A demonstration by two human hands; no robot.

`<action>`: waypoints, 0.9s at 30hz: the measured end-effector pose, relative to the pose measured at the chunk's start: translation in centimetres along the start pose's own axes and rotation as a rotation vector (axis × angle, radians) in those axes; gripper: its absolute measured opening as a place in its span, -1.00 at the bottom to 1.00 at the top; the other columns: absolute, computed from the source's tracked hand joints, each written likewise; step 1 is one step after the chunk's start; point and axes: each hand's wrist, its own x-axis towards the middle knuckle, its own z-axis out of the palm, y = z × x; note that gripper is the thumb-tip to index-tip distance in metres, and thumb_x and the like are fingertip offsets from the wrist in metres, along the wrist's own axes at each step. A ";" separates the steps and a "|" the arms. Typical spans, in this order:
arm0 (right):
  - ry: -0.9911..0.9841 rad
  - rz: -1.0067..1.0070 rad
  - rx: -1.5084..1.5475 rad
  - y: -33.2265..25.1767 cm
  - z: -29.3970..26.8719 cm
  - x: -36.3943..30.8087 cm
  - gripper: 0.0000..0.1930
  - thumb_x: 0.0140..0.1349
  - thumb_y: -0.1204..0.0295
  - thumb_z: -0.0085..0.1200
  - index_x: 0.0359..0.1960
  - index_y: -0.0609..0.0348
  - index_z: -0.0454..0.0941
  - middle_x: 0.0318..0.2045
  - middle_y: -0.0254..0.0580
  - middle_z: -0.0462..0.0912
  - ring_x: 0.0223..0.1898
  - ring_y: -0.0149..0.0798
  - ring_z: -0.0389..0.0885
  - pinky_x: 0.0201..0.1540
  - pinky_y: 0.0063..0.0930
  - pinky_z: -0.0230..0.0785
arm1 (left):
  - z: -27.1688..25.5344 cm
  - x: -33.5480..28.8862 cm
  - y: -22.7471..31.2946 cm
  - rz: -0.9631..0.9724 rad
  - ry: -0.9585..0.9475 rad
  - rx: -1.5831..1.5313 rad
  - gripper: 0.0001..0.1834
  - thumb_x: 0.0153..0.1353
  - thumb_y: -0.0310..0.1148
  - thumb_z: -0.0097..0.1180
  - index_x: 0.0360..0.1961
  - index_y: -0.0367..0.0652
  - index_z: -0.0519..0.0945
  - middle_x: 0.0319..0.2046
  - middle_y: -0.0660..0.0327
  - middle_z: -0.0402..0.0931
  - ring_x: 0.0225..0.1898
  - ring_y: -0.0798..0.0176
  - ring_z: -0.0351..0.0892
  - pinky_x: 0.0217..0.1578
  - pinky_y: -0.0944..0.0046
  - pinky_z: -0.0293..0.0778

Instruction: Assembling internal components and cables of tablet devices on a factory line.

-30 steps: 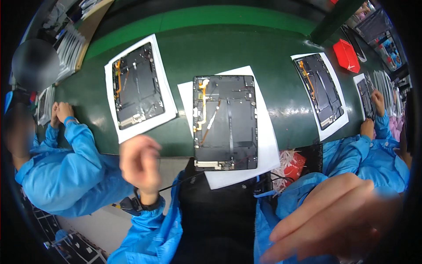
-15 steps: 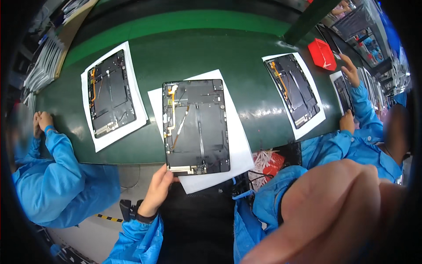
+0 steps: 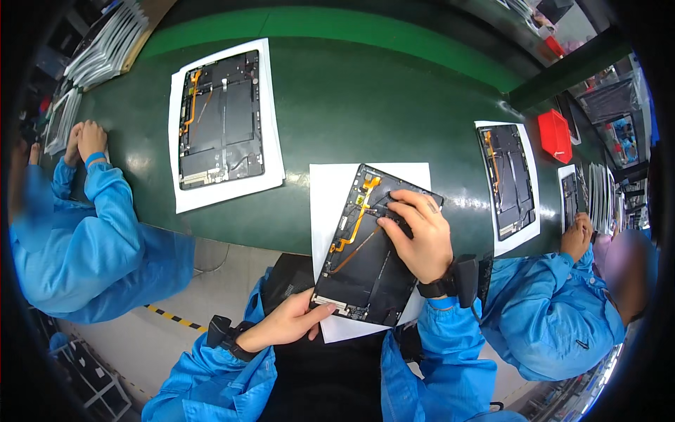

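Gripping tablet housing [image 3: 375,261] by lower corner: left hand [image 3: 290,322]; right hand [image 3: 426,240] over it, pinch unclear.

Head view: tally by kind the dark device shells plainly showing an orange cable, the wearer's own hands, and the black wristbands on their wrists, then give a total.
Left shell, middle shell, right shell: 3 device shells
Left hand, right hand: 2 hands
Left wristband, right wristband: 2 wristbands
Total: 7
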 end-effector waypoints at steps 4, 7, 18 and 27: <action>0.020 0.149 0.098 -0.3 0.5 -0.3 -0.74 0.10 0.49 0.47 -0.19 0.33 0.72 0.10 -0.10 0.67 0.02 -0.01 0.68 0.05 -0.23 0.59 | 0.4 -0.1 0.2 0.016 0.058 0.023 -0.65 0.57 -0.32 0.08 0.23 -0.28 0.47 -0.28 0.27 0.63 -0.55 0.49 0.49 -0.52 0.41 0.44; 0.052 0.143 0.097 0.2 0.9 -0.4 -0.76 0.09 0.51 0.47 -0.22 0.30 0.72 0.11 -0.10 0.67 0.02 0.00 0.68 0.08 -0.23 0.57 | 0.8 0.4 -0.9 0.060 0.034 0.072 -0.63 0.56 -0.31 0.11 0.26 -0.26 0.45 -0.35 0.29 0.61 -0.56 0.50 0.48 -0.53 0.39 0.43; 0.025 0.167 0.265 -1.1 -0.3 -0.5 -0.85 0.08 0.61 0.38 -0.31 0.23 0.69 0.17 -0.03 0.62 0.15 0.04 0.64 0.20 -0.18 0.51 | -0.4 -1.6 5.1 0.209 0.318 0.794 -0.73 0.40 -0.25 0.30 -0.31 -0.28 0.73 -0.55 0.09 0.71 -0.57 0.22 0.74 -0.54 0.32 0.55; 0.047 -0.234 0.056 -5.7 -1.1 -3.1 -0.76 -0.08 0.59 0.44 -0.35 0.15 0.68 -0.03 -0.14 0.72 0.08 0.04 0.70 -0.01 -0.08 0.57 | 2.6 2.3 6.8 0.075 -0.005 -0.252 -0.58 0.61 -0.22 0.02 0.23 -0.35 0.60 -0.08 0.04 0.76 -0.52 0.36 0.72 -0.68 0.48 0.46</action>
